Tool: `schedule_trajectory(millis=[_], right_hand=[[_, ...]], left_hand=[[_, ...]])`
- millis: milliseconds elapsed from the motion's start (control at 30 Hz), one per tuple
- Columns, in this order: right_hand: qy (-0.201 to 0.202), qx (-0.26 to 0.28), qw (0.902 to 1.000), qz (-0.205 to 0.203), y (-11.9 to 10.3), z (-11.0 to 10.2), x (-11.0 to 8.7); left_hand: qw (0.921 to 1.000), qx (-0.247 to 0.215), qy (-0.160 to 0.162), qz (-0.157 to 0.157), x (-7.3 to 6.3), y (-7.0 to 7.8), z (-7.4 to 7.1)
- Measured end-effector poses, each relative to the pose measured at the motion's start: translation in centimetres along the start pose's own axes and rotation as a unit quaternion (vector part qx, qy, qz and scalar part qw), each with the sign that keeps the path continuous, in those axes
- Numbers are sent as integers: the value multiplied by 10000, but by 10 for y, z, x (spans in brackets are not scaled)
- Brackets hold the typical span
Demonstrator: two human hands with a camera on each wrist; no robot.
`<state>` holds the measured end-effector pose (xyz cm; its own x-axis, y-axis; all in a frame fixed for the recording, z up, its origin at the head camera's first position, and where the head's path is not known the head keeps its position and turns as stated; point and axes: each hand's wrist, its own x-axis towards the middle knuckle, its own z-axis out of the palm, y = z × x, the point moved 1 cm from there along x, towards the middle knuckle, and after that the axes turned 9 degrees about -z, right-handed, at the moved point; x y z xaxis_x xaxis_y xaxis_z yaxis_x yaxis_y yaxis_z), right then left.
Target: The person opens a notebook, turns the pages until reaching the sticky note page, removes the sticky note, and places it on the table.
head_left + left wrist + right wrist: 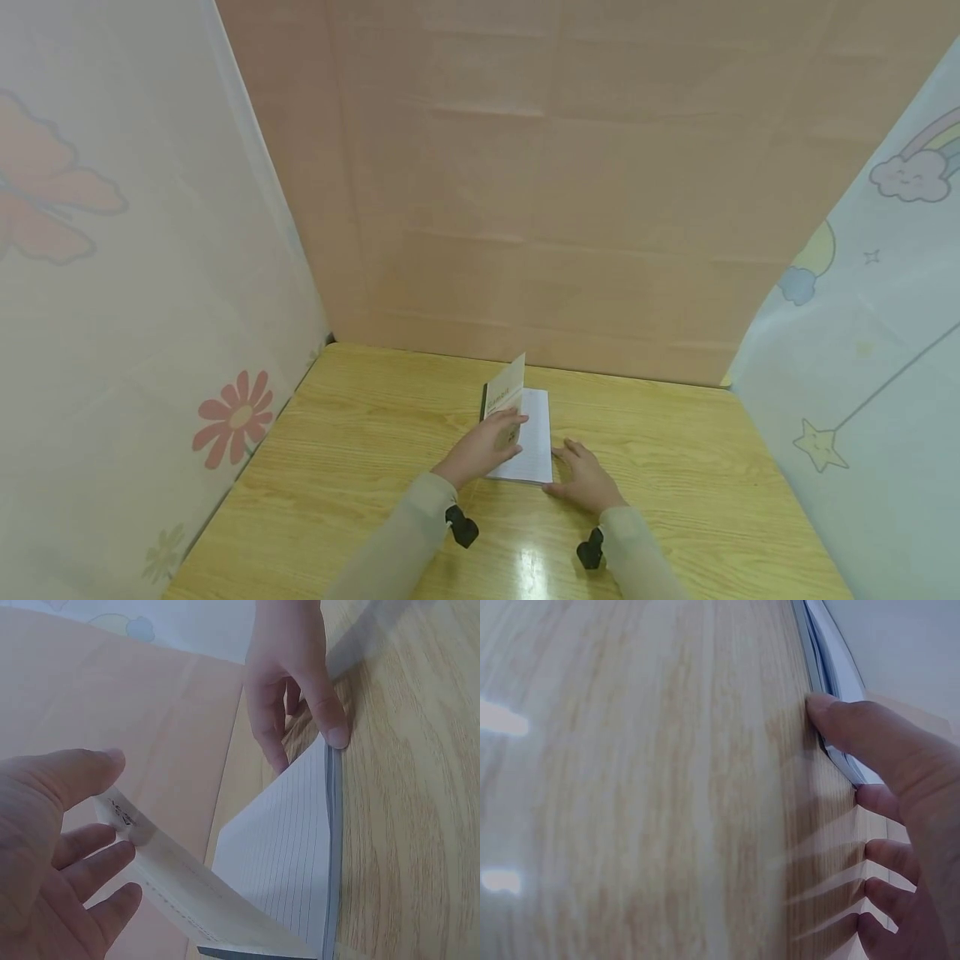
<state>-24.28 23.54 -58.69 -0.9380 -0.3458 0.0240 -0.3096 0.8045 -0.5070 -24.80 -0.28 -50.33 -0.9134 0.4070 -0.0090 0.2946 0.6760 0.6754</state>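
A notebook (536, 442) with ruled white pages lies on the wooden table, its printed pale cover (506, 387) standing raised on the left side. Against the outer face of that cover is my left hand (483, 446), its fingers loosely extended and the thumb (94, 772) by the cover's free corner. My right hand (588, 483) holds the near right corner of the notebook. Its thumb (855, 735) presses the near edge while the forefinger touches the side edge; the other fingers spread beside it, close over the table. A dark spine strip (251, 952) shows at the cover's fold.
The wooden table (360, 433) meets a plain peach backdrop (525, 208) behind the notebook. Pale printed sheets stand along the left side (187, 292) and right side (885, 333). Light glares off the tabletop near the front. A black band device sits on each wrist.
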Motion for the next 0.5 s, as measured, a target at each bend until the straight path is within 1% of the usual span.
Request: schedule_trajectory(millis=[233,400,500], right_hand=[[13,1,10000,-24,0,0,0],[71,25,10000,-15,0,0,0],[94,11,10000,-6,1,1,1]], left_hand=[[9998,-190,56,-22,-1,-9,-3],[9979,-625,75,-166,-5,-17,-8],[9957,-890,165,-220,-10,-21,-13]])
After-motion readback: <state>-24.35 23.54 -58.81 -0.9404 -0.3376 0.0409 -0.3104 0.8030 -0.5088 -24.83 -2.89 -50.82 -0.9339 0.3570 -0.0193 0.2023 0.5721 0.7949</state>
